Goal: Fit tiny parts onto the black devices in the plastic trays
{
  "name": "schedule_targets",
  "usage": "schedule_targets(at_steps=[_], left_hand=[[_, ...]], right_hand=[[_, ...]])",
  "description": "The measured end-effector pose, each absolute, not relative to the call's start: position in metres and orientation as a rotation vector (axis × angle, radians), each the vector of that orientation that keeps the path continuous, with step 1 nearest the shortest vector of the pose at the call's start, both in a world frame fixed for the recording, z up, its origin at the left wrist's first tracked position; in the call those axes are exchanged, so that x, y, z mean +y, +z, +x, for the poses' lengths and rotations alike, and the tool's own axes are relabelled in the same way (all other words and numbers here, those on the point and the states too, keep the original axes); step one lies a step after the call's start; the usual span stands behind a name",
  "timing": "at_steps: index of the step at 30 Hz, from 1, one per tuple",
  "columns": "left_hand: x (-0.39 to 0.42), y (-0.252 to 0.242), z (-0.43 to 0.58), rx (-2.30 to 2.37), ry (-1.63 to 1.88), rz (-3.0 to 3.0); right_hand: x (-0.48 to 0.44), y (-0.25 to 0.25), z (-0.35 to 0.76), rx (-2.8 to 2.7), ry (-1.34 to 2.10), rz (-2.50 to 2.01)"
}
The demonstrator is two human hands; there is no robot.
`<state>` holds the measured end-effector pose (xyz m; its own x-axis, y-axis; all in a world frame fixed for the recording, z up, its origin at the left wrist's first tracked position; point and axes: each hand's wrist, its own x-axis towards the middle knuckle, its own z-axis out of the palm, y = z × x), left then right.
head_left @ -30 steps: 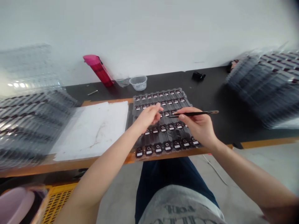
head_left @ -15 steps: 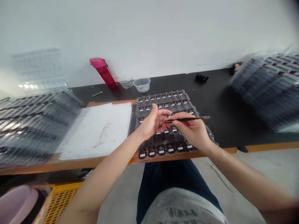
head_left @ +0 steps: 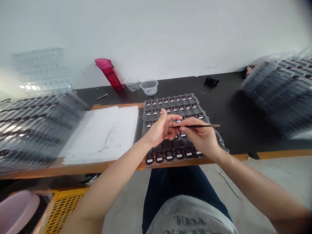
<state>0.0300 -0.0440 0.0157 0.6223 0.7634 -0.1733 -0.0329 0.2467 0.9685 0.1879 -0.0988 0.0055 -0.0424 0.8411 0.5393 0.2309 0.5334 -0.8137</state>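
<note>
A clear plastic blister tray [head_left: 168, 98] lies on the bench in front of me, holding rows of small black parts with white labels and round centres, such as one [head_left: 159, 158] in the front row. Above its middle, my right hand [head_left: 198, 138] pinches slim black tweezers [head_left: 197, 126] with a pale end. Their tip reaches the fingers of my left hand [head_left: 161, 128], which is raised over the tray. The two hands hide the tray's centre, and anything small in my left fingers is hidden.
Blurred stacks of plastic-wrapped trays [head_left: 31, 130] lie left and right, beside a white paper sheet [head_left: 102, 135]. Behind are a pink-capped red bottle [head_left: 109, 74], a small clear tub [head_left: 149, 87] and a black clip [head_left: 211, 82]. A yellow crate [head_left: 64, 209] sits below the bench.
My hands have come closer together, with the tweezer tip moving from above the tray to my left fingers. The view has shifted slightly.
</note>
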Motion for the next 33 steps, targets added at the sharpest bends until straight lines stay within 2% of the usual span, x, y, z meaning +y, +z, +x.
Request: schedule_targets(at_steps=[4, 8, 12, 17, 33], left_hand=[[-0.039, 0.011, 0.025, 0.835, 0.656, 1.329], [-0.028, 0.004, 0.012, 1.158, 0.765, 1.721], [-0.021, -0.002, 0.0, 1.38, 0.631, 2.102], [-0.021, -0.007, -0.002, 1.36, 0.441, 2.171], [-0.025, -0.002, 0.001, 1.34, 0.357, 2.218]], right_hand=[[-0.1, 0.011, 0.189, -1.536, 0.579, -1.021], [-0.094, 0.007, 0.189, -1.522, 0.597, -1.111], [-0.083, -0.004, 0.185, -1.609, 0.661, -1.185], [-0.074, -0.01, 0.178, -1.735, 0.694, -1.286], [-0.064, -0.011, 0.175, -1.848, 0.681, -1.301]])
